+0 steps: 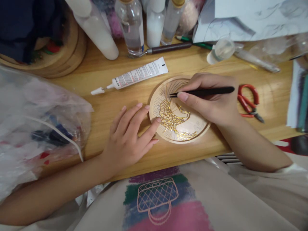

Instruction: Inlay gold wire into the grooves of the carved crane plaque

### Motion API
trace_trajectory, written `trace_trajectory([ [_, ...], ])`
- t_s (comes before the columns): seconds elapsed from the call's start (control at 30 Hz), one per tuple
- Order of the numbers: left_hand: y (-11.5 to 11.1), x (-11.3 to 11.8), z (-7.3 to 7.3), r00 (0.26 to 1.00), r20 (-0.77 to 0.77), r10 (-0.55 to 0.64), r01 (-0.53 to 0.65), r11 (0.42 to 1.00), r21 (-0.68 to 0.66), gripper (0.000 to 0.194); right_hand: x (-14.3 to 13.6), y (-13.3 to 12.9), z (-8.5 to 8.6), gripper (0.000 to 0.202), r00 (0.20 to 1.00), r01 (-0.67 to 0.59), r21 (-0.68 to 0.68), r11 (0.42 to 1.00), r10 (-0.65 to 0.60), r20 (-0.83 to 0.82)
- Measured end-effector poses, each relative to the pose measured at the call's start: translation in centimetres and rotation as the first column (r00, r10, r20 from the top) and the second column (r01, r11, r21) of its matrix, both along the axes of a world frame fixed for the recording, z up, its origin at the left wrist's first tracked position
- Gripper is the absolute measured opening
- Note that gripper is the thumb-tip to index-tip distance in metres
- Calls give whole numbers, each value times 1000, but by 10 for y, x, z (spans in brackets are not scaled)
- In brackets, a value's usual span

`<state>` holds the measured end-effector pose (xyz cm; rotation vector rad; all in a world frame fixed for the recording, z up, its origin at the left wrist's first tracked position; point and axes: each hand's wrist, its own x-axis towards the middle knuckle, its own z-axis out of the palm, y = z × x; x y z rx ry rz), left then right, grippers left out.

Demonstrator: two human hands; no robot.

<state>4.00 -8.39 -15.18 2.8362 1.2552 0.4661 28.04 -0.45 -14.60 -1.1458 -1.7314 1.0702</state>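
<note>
A round wooden plate point(154, 96) lies on the table, bearing a raised gold wire bird point(172, 117) with drawn feather lines above it. My right hand point(210, 96) is closed around black tweezers point(209, 91), whose tips point left over the drawn lines near the top of the wing. Whether the tips pinch anything is too small to tell. My left hand point(132, 134) rests with fingers spread at the plate's left rim, its index fingertip at the edge. Above that hand lies a white glue tube point(141, 73), its nozzle toward a small white cap point(97, 91).
Red-handled pliers point(249, 101) lie right of the plate. Bottles point(132, 29), a dark-handled tool point(168, 48) and a small clear container point(223, 49) stand or lie behind. Plastic bags point(48, 118) and wooden hoops point(72, 54) occupy the left; papers point(240, 22) are at the back right.
</note>
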Motion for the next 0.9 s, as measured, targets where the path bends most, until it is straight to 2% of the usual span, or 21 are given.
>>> trace_trajectory([
  [0.2, 0, -1, 0, 1000, 25, -10, 11, 998, -60, 41, 0, 0, 0, 6, 1000, -10, 20, 1000, 10, -15],
  [0.5, 1, 0, 0, 999, 28, -18, 19, 1000, -23, 38, 0, 0, 0, 6, 1000, -7, 11, 1000, 7, -16],
  [0.9, 0, -1, 0, 1000, 7, -9, 10, 997, -81, 45, -1, 0, 1, 9, 1000, -2, -13, 1000, 1, -13],
])
